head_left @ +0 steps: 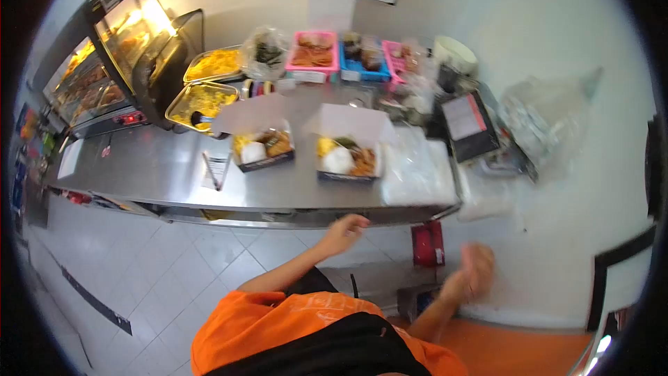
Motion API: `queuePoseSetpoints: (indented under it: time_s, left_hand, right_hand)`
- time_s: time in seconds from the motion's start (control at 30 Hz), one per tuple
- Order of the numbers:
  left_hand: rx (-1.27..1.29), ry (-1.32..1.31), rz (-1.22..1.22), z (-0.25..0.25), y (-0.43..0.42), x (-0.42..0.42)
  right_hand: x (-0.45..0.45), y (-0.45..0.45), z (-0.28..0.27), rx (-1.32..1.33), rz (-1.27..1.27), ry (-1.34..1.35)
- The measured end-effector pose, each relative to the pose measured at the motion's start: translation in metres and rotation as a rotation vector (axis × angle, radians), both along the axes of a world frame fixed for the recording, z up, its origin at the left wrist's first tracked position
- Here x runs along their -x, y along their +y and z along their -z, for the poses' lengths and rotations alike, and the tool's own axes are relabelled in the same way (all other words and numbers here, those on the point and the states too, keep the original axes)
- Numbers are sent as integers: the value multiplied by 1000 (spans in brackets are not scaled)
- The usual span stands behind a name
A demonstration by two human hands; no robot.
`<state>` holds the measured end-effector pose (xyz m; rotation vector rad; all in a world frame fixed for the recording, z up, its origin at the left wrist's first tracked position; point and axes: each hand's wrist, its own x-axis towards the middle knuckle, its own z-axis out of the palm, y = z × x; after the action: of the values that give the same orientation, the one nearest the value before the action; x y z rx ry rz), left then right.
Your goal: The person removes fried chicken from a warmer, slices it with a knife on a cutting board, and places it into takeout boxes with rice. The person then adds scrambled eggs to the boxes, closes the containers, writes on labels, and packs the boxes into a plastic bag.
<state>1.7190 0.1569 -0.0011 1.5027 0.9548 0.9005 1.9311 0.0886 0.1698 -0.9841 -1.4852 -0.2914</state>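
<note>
My left hand (344, 234) is in front of the counter's front edge, with its fingers loosely bent and nothing visible in it. Lower and farther right, my right hand (478, 269) is smeared by motion, so its fingers cannot be made out. Neither hand touches the food boxes. On the steel counter (163, 167) are two takeaway boxes with raised lids, a left box (268, 161) and a right box (348, 176). Each contains a white mound of what looks like rice, with yellow and brown food around it. A stack of clear plastic bags (417, 174) lies beside the right box.
A lit food warmer (115, 63) stands at the left. Yellow food fills two trays, one tray (202, 104) with a utensil. Behind are a pink basket (312, 52) and a blue basket (365, 73). A pen (211, 170) lies on paper. A red object (427, 244) is below the counter.
</note>
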Motion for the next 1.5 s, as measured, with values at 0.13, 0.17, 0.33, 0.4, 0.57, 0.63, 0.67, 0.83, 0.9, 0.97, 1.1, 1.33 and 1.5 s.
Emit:
queuePoseSetpoints:
  time_s: [0.13,0.17,0.33,0.4,0.57,0.63,0.67,0.83,0.9,0.97,1.1,1.33,1.5]
  left_hand:
    - [71,72,-498,-4,56,121]
    - [-161,117,-559,-2,79,132]
    - [-797,291,-697,-58,191,122]
    - [-489,316,-506,-58,204,114]
    - [-349,518,-222,21,182,107]
    - [-538,318,-536,46,148,87]
    - [-447,205,-541,61,144,80]
    - [-208,44,-629,69,160,68]
    - [-187,117,-666,62,170,73]
    - [-192,213,-691,59,178,83]
    - [-51,276,-719,48,186,85]
    - [-235,288,-855,63,154,53]
    - [-230,157,-652,57,121,50]
  right_hand:
    - [53,136,75,545,-168,292]
    - [66,163,77,597,-113,248]
    - [70,286,101,382,-59,-140]
    - [57,313,114,792,-383,9]
    - [34,267,181,860,-514,-225]
    - [38,250,209,704,-485,-164]
    - [41,250,223,719,-542,-50]
    - [65,279,215,996,-863,400]
    - [61,312,230,909,-961,330]
    - [54,338,228,983,-962,230]
    - [53,362,198,1255,-960,103]
    - [48,325,195,980,-1049,-63]
    - [18,311,231,1083,-1348,95]
